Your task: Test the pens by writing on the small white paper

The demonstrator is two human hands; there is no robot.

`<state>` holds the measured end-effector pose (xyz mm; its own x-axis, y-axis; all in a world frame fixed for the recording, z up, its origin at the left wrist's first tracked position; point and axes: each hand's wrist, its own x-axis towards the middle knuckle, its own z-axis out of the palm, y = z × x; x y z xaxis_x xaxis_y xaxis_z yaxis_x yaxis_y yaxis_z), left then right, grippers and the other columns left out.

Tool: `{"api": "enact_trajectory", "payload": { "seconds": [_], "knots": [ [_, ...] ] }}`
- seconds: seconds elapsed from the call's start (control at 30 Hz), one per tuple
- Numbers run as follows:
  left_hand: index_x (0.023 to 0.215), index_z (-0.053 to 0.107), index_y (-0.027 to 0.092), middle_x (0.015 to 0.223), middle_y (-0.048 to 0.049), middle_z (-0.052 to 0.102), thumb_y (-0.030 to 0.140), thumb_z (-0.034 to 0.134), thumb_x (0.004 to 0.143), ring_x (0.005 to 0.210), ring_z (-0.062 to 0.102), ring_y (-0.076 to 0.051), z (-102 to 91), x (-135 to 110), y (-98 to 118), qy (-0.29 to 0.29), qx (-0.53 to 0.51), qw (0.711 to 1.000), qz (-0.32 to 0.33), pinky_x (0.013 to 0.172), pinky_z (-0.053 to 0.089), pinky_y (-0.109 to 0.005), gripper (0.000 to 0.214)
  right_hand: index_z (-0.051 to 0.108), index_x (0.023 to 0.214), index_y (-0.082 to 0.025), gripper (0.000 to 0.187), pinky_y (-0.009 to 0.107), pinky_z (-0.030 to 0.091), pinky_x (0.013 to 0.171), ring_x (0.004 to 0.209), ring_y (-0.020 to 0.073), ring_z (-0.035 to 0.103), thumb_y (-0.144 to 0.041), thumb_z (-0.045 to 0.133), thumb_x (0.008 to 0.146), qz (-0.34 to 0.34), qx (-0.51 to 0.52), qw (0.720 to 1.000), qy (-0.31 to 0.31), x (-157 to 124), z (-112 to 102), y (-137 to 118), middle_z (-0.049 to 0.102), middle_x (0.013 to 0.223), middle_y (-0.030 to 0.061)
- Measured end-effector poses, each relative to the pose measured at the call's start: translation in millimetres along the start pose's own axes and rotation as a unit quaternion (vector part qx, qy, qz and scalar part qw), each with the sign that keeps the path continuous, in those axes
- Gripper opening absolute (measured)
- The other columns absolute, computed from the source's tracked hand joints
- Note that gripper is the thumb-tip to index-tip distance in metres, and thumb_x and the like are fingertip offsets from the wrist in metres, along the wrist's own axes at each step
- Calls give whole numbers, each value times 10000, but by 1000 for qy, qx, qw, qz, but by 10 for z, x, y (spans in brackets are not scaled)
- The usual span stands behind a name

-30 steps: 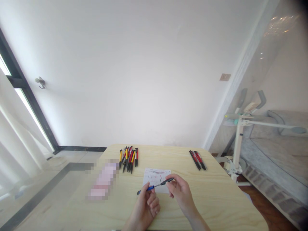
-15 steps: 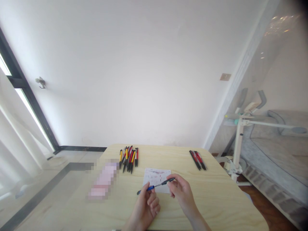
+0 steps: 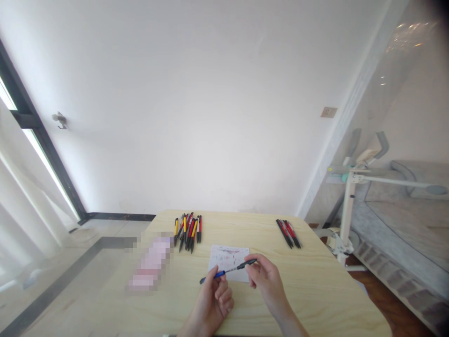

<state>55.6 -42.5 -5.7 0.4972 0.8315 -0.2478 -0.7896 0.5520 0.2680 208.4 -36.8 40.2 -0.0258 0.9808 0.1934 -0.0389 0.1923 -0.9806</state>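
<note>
The right hand (image 3: 265, 281) has shifted slightly rightward in the head view, pinching a black plastic pen section (image 3: 247, 264); a thin rod (image 3: 231, 270) links it to the blue barrel (image 3: 218, 274) pinched in the left hand (image 3: 215, 299), lower centre. The hands partly cover a white printed sheet (image 3: 228, 255). Red, yellow and black pens (image 3: 190, 231) lie lower left of centre, red-and-black pens (image 3: 284, 233) lower right.

Pen barrel (image 3: 219, 274): blue. Pen end piece (image 3: 247, 264): black. Pens at left (image 3: 190, 231): yellow, red and grey, black-tipped. Pens at right (image 3: 287, 234): red, grey and black. Paper (image 3: 221, 257): white, patterned in reddish and dark marks (too fine to read from where I stand). Tabletop (image 3: 315, 295): pale yellow, wood-grained. Sofa (image 3: 400, 224): grey, dark piping.
</note>
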Motion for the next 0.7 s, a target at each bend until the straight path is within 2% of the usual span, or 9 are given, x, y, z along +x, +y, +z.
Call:
{"api": "enact_trajectory", "payload": {
  "seconds": [0.7],
  "knots": [
    [622,478,168,358,113,235,451,560,762,324,261,-41,-8,-2,0,2,9,1000,2,398,164,-198,327,582,835,-165,276,204,316,397,404,98,419,-411,619,716,6,9,1000,8,-9,-36,-24,455,437,-59]
  ]
}}
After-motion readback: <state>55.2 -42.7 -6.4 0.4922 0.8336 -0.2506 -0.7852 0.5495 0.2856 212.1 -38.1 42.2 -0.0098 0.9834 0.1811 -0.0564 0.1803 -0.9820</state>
